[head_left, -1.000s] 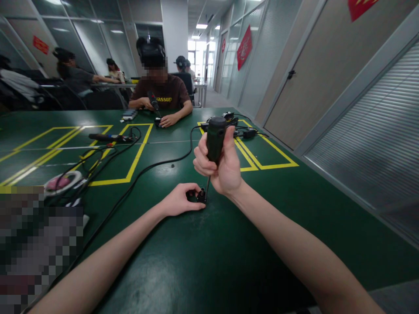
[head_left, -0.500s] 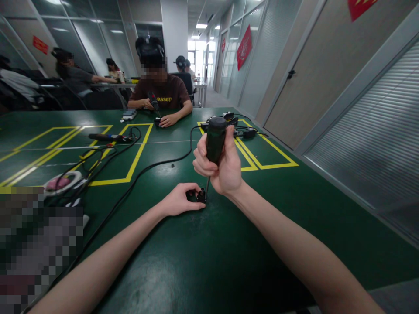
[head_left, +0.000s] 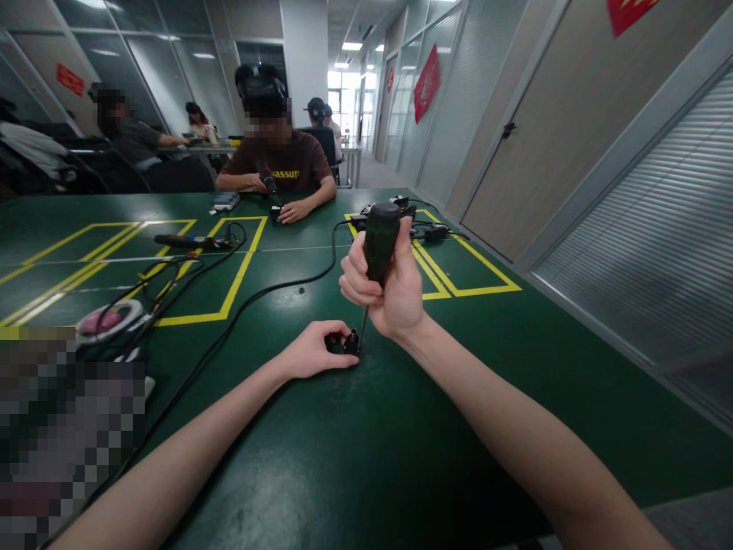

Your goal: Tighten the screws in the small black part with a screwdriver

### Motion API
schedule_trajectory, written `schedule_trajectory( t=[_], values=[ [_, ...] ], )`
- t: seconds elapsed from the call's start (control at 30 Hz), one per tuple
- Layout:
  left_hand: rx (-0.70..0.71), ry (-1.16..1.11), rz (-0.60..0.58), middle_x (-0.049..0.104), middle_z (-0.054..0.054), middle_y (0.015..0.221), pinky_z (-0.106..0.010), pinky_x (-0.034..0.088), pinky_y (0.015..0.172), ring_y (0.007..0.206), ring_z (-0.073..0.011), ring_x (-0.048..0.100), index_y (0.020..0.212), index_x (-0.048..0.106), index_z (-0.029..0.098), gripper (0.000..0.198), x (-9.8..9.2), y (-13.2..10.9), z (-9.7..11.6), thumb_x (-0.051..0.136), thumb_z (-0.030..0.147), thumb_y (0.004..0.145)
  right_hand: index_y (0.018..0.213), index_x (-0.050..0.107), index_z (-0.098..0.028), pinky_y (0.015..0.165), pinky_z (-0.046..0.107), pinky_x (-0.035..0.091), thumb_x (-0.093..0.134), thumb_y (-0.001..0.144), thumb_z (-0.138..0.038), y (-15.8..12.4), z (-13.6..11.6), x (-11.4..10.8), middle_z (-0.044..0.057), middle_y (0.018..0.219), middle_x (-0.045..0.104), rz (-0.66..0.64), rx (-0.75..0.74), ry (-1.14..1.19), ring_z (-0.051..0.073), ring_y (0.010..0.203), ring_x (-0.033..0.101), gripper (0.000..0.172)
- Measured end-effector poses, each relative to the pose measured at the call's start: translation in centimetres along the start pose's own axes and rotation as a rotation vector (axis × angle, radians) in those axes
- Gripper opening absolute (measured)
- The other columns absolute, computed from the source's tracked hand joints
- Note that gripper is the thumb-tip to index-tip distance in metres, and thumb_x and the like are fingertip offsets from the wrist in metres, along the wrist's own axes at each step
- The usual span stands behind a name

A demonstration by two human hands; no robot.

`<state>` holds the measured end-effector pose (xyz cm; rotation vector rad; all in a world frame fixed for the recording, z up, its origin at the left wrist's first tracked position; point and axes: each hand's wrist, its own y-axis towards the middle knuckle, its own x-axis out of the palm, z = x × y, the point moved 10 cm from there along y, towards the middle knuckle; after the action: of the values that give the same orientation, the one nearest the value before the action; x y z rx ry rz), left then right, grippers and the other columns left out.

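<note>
My right hand (head_left: 385, 286) is wrapped round the dark handle of a screwdriver (head_left: 381, 241), held nearly upright. Its thin shaft runs down to a small black part (head_left: 351, 344) on the green table. I cannot make out just where the tip meets it. My left hand (head_left: 318, 350) rests on the table and grips that part between thumb and fingers. A short round stub sticks up from the top of the part.
Across the table (head_left: 469, 428) a person (head_left: 280, 164) holds a power tool over a small black piece. A black cable (head_left: 275, 286) crosses the tabletop. At left lie a dark tool (head_left: 192, 241) and a white ring (head_left: 111, 319). Black devices (head_left: 435, 234) with cords sit beyond my right hand.
My right hand and the screwdriver handle have shifted very slightly to the right, tilting the shaft a little more. My left hand and the black part stay in place.
</note>
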<state>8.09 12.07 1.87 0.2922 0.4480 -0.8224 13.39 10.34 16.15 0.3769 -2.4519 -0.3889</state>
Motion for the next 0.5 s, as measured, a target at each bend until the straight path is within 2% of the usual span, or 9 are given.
schedule_trajectory(
  t=[0.13, 0.3, 0.4, 0.5],
  values=[
    [-0.002, -0.006, -0.007, 0.069, -0.001, 0.081, -0.028, 0.047, 0.076, 0.078, -0.0174, 0.06, 0.09, 0.072, 0.016, 0.029, 0.0, 0.0, 0.1, 0.08, 0.038, 0.074, 0.062, 0.044, -0.022, 0.035, 0.018, 0.01, 0.045, 0.089, -0.083, -0.1, -0.1, 0.4, -0.012, 0.044, 0.02, -0.046, -0.021, -0.052, 0.004, 0.037, 0.011, 0.067],
    [-0.008, 0.0, -0.006, 0.069, -0.001, 0.082, -0.029, 0.047, 0.076, 0.078, -0.0176, 0.059, 0.089, 0.072, 0.016, 0.028, 0.0, 0.0, 0.1, 0.08, 0.039, 0.074, 0.074, 0.056, -0.023, 0.037, 0.019, 0.009, 0.063, 0.087, -0.072, -0.4, -1.1, 1.0, -0.014, 0.045, 0.02, -0.12, -0.113, 0.009, 0.005, 0.037, 0.007, 0.051],
    [-0.009, -0.008, -0.007, 0.07, -0.001, 0.083, -0.029, 0.046, 0.076, 0.079, -0.0176, 0.059, 0.09, 0.072, 0.016, 0.029, 0.0, 0.0, 0.0, 0.08, 0.038, 0.074, 0.076, 0.056, -0.023, 0.038, 0.02, 0.008, 0.069, 0.084, -0.068, -0.4, -1.3, 0.9, -0.015, 0.044, 0.021, -0.112, -0.129, 0.016, 0.005, 0.037, 0.006, 0.048],
    [-0.008, -0.009, -0.007, 0.069, -0.001, 0.082, -0.028, 0.046, 0.076, 0.078, -0.0173, 0.059, 0.088, 0.071, 0.016, 0.028, 0.0, 0.0, 0.0, 0.08, 0.038, 0.073, 0.071, 0.053, -0.023, 0.038, 0.02, 0.008, 0.067, 0.085, -0.07, -0.5, -1.2, 1.0, -0.014, 0.045, 0.02, -0.101, -0.128, -0.004, 0.004, 0.037, 0.005, 0.051]
  ],
)
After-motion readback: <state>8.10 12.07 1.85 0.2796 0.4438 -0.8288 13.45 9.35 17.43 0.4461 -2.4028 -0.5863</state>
